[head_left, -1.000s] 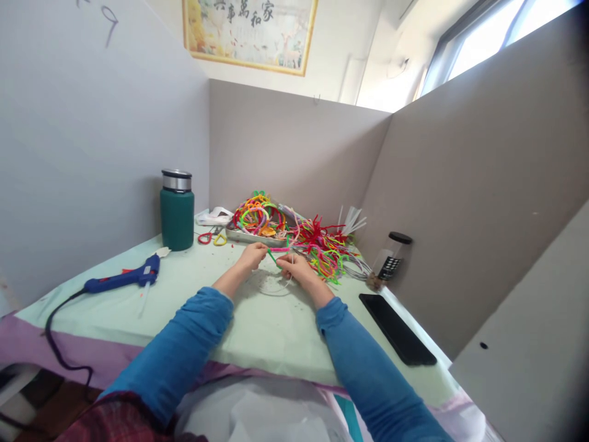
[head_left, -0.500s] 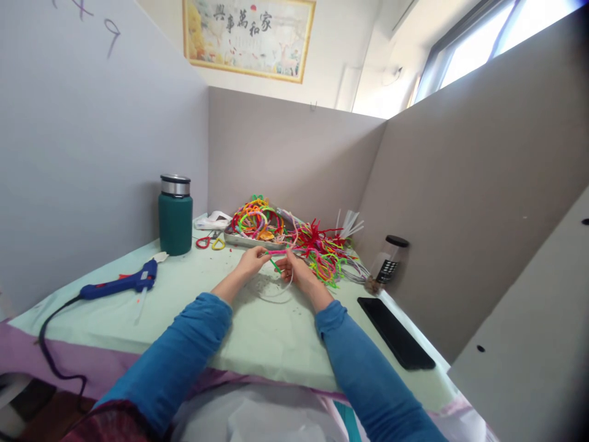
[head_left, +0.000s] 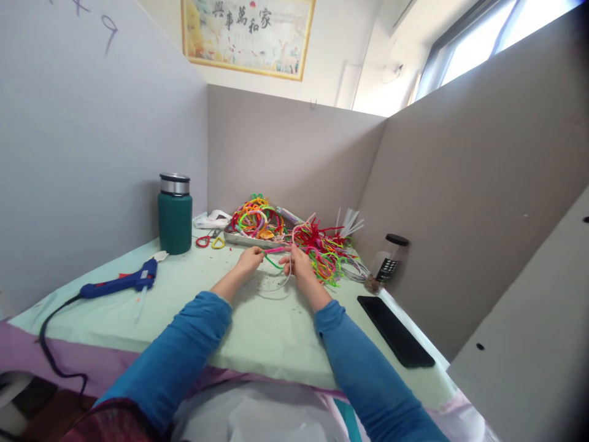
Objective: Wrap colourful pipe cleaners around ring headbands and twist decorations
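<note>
A pink pipe cleaner (head_left: 276, 250) is stretched between the two hands, just above the table (head_left: 193, 307), with a green one (head_left: 275, 263) curving under it. The left hand (head_left: 250, 259) has its fingers pinched shut on the pink stem's near end; the right hand (head_left: 299, 265) is closed around the other end, where a pale hoop (head_left: 276, 288) also hangs down to the table top. The two stems look as if they are being twisted together, and this seems an early stage, since both are mostly loose. The next turn would call for a firm pinch at the crossing so the wires wind rather than slip.

Just behind the hands lies a heap of pipe cleaners (head_left: 322, 248), partly in a metal tray (head_left: 239, 237). Scissors (head_left: 207, 241) lie left of the tray, a green flask (head_left: 175, 213) stands beyond them, and a blue glue gun (head_left: 122, 282) lies nearer the edge. To the right are a phone (head_left: 396, 331) and a small jar (head_left: 386, 264).
</note>
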The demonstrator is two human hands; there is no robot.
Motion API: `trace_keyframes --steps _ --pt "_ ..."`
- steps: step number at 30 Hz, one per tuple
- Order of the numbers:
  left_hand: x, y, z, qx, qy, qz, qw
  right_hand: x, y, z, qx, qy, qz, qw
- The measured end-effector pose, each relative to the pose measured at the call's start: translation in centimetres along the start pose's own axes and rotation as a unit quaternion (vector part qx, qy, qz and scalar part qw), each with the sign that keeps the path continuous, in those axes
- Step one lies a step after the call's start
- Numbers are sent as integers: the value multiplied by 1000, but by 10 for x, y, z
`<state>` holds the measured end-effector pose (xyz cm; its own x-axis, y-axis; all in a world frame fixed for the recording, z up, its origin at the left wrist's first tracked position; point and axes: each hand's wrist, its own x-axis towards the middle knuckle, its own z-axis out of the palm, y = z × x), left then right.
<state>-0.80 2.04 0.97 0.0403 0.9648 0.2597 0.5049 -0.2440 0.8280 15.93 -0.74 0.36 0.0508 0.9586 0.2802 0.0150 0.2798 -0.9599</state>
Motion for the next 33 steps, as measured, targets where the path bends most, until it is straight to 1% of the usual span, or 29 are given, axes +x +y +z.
trace_keyframes --steps 2,3,4,6,8,9,11,13,18,22,28,33 --pt "-1 1 0 0 -16 4 1000 1 0 -2 -27 52 -18 998" --pt "-2 1 1 2 -25 7 1000 1 0 -3 -67 82 -45 993" --pt "-2 0 1 5 -35 13 999 0 0 -5 -120 107 -83 983" --pt "-1 -1 3 14 -55 32 998 -2 0 -7 -239 128 -167 948" --pt "0 -3 4 25 -71 56 996 -6 -1 -6 -332 110 -230 908" --pt "0 -4 4 29 -74 67 995 -8 -1 -4 -364 94 -248 893" --pt "1 -5 6 35 -75 82 993 -13 -2 -1 -409 58 -264 871" --pt "0 -5 7 36 -77 91 992 -16 -2 3 -437 31 -264 859" --pt "0 -7 12 19 -97 91 991 -18 -2 4 -466 0 -256 847" --pt "0 -8 13 8 -98 86 991 -17 -1 3 -459 -1 -252 852" --pt "2 -9 12 -9 -84 99 991 -16 0 3 -445 -5 -245 861" --pt "-1 -9 11 9 -67 93 993 -17 0 3 -445 2 -246 861"
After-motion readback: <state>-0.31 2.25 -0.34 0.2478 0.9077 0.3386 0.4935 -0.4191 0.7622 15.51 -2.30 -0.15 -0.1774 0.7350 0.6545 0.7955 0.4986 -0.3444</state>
